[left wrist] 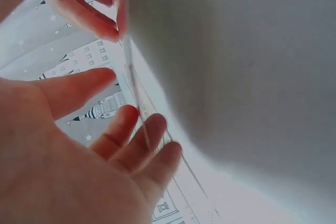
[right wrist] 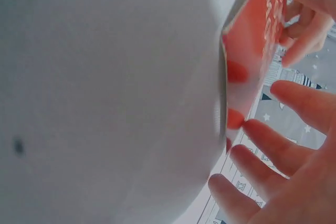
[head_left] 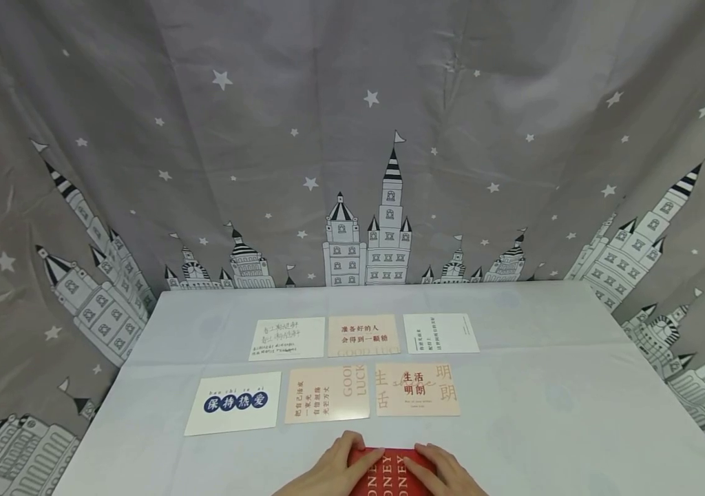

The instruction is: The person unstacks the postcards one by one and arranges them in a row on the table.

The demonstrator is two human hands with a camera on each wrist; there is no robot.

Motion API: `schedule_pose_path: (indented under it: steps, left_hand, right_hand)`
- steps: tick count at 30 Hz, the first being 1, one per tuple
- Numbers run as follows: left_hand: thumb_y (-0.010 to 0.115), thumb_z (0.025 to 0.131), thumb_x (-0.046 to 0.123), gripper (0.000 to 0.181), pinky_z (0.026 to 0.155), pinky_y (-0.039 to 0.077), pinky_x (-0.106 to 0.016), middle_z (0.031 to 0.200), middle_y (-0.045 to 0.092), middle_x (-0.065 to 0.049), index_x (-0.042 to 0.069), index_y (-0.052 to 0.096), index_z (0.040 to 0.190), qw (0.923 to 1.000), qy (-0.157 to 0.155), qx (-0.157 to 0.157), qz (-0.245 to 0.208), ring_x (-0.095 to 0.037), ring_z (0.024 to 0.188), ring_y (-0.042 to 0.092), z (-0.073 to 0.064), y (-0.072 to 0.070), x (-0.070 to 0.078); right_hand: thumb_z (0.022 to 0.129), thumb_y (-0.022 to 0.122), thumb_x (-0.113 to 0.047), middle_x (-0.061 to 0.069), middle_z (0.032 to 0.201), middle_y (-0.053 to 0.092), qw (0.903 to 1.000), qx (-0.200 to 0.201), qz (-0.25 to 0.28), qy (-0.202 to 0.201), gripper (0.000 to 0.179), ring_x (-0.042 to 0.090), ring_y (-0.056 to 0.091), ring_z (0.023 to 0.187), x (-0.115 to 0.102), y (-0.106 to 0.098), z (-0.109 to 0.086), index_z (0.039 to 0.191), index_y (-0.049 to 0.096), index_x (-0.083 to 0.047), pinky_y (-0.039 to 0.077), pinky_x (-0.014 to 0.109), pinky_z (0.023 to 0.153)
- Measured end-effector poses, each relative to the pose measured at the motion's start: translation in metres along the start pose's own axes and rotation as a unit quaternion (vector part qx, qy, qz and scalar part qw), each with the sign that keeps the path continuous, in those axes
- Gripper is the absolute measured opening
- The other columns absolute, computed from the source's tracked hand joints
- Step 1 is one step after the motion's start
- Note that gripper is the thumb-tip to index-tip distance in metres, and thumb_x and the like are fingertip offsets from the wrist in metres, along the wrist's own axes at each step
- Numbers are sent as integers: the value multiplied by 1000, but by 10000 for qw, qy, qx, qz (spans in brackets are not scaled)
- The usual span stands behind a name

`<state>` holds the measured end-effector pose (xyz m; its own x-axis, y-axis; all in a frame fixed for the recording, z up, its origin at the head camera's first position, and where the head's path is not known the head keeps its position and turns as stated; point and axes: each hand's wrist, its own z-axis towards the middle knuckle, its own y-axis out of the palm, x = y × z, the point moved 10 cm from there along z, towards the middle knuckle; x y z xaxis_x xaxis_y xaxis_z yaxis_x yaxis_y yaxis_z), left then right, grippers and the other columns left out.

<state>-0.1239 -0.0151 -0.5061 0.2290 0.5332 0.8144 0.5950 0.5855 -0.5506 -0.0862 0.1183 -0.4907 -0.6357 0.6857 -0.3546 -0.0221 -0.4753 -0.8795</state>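
Observation:
At the table's near edge, both hands are on a red envelope (head_left: 390,482) with rows of pale letters reading "ONEY"; its lower part is cut off by the frame. My left hand (head_left: 335,470) grips its left side, thumb on the printed face and fingers at the far corner. The right hand (head_left: 447,471) holds the opposite side the same way. In the right wrist view the envelope (right wrist: 245,40) shows glossy red, with fingertips right at its edge. Just beyond lie a cream "GOOD LUCK" card (head_left: 328,394) and a cream card with red characters (head_left: 417,406).
A white card with blue circles (head_left: 235,420) lies front left. Behind it, a row holds a handwritten white card (head_left: 309,337), a cream card with red writing (head_left: 363,321) and a white card with black text (head_left: 460,334). A grey castle-print curtain (head_left: 266,103) surrounds the white table (head_left: 551,399).

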Motion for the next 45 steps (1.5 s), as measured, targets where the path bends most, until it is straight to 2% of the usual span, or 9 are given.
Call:
schedule_pose_path:
  steps: [2, 4, 7, 11, 14, 21, 28, 33, 45]
  left_hand:
    - [50, 97, 44, 38, 65, 45, -26, 96, 42, -3, 11, 43, 112, 9955, -482, 150, -804, -14, 84, 45, 3, -2, -5]
    - [50, 97, 42, 35, 68, 48, -26, 99, 43, -3, 12, 42, 113, 9932, -488, 210, -1038, -15, 87, 48, 4, -4, -1]
    - [62, 90, 44, 57, 78, 50, -22, 116, 41, -5, 11, 41, 132, 9988, 488, -2, 42, -14, 102, 47, 3, -4, 20]
    - [66, 81, 55, 87, 86, 50, -25, 136, 33, -11, 10, 33, 148, 9744, 1632, 126, 1541, -21, 117, 41, -1, -4, 46]
    - [59, 83, 61, 88, 90, 49, -28, 139, 33, -13, 9, 33, 149, 9651, 1804, 264, 1878, -23, 123, 38, 2, -3, 55]
    - [58, 78, 69, 94, 98, 45, -32, 142, 33, -6, 15, 33, 149, 9575, 1673, 461, 2305, -20, 128, 33, 18, -4, 68]
    - [80, 72, 39, 91, 109, 33, -40, 146, 32, -5, 13, 36, 147, 9410, 1618, 426, 2940, -21, 131, 30, 40, 0, 73]
    - [83, 69, 35, 93, 111, 28, -47, 145, 33, -8, 10, 38, 146, 9306, 1645, 445, 3240, -21, 133, 31, 53, 1, 76]
    - [80, 73, 38, 88, 113, 24, -47, 147, 34, -8, 9, 39, 146, 9291, 1565, 463, 3319, -25, 136, 31, 83, 5, 82]
  right_hand:
    - [81, 59, -64, 5, 135, 48, 9999, -104, -60, 114, 70, 27, 52, 115, 2, 0, 1, 138, 51, -23, 57, 38, 78]
    - [82, 58, -65, 6, 136, 47, 9996, -151, -143, 208, 72, 30, 52, 116, 4, -1, 3, 139, 50, -23, 56, 41, 79]
    - [81, 59, -66, 7, 136, 47, 9990, -187, -246, 322, 74, 32, 51, 118, 9, -5, 5, 138, 50, -21, 55, 45, 80]
    - [77, 62, -67, 9, 138, 46, 9989, -232, -152, 380, 81, 33, 49, 119, 17, -13, 7, 139, 50, -16, 55, 44, 81]
    - [75, 63, -68, 10, 138, 44, 9989, -313, 10, 353, 86, 33, 47, 118, 24, -20, 8, 140, 48, -13, 56, 40, 80]
    - [70, 69, -68, 15, 141, 39, 9927, -796, 583, 700, 96, 36, 43, 120, 45, -34, 10, 139, 47, -4, 57, 35, 77]
    - [71, 79, -44, 18, 143, 34, 9753, -1474, 829, 1420, 91, 37, 38, 123, 69, -40, 10, 142, 42, -1, 55, 39, 83]
    - [70, 82, -35, 13, 144, 36, 9786, -1350, 515, 1468, 88, 34, 40, 125, 79, -50, 10, 143, 42, -6, 52, 45, 88]
    - [65, 86, -22, 13, 144, 39, 9855, -957, 63, 1399, 84, 35, 39, 130, 104, -68, 10, 139, 49, -4, 46, 50, 95]
